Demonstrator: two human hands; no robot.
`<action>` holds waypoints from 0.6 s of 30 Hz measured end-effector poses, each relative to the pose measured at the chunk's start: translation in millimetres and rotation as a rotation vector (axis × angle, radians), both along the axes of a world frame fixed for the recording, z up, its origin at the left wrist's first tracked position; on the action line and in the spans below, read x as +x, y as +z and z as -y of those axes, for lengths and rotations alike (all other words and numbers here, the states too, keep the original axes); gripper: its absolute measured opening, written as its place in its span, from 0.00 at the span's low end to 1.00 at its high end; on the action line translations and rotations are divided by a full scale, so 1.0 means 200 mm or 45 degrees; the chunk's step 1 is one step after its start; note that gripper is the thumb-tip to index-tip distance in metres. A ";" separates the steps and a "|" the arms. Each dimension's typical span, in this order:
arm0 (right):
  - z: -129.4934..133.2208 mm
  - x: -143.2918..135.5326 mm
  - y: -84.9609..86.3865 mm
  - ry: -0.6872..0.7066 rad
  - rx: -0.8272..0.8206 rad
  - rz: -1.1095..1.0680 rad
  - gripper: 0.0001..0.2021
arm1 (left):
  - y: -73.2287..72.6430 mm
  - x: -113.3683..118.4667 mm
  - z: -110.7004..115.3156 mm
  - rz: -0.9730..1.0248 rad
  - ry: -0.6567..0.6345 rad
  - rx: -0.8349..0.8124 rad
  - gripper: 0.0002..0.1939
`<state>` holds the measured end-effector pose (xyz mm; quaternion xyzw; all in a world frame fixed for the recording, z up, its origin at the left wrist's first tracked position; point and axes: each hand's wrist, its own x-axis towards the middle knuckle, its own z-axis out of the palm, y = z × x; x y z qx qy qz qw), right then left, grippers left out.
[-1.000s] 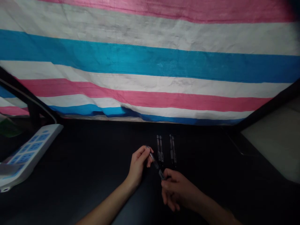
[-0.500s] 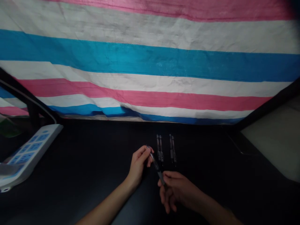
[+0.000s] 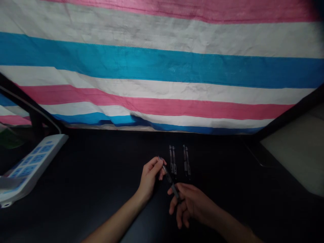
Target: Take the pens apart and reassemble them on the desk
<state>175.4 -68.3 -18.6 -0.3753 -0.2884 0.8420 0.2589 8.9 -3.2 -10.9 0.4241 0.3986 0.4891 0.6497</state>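
A slim dark pen point(image 3: 169, 178) with a grey grip slants down to the right between my hands. My left hand point(image 3: 151, 173) is closed, its thumb and fingers pinching the upper end of the pen. Around the lower end is my right hand point(image 3: 188, 204), fingers spread and loosely curled; the grip shows in full beside the thumb, and light contact is hard to make out. Beyond them, a pair of similar pens point(image 3: 172, 160) lies side by side on the dark tabletop point(image 3: 106, 172). To its right lies another pair of pens point(image 3: 186, 162).
A white power strip point(image 3: 37, 162) with blue socket faces is at the left. Behind the table hangs a striped pink, white and blue sheet point(image 3: 162, 67). A dark frame edge point(image 3: 286, 116) and a pale surface point(image 3: 298, 152) stand at the right.
My right fingers have loosened and spread, uncovering the pen's lower grip. My left hand and the pens on the table have stayed in place.
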 end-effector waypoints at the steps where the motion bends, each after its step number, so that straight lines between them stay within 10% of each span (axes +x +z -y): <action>1: 0.00 0.00 -0.01 0.000 0.012 0.025 0.21 | 0.00 0.00 0.00 -0.003 0.000 0.005 0.14; 18: 0.00 0.00 0.00 -0.079 0.137 0.147 0.16 | 0.02 0.00 0.00 -0.046 0.022 0.020 0.14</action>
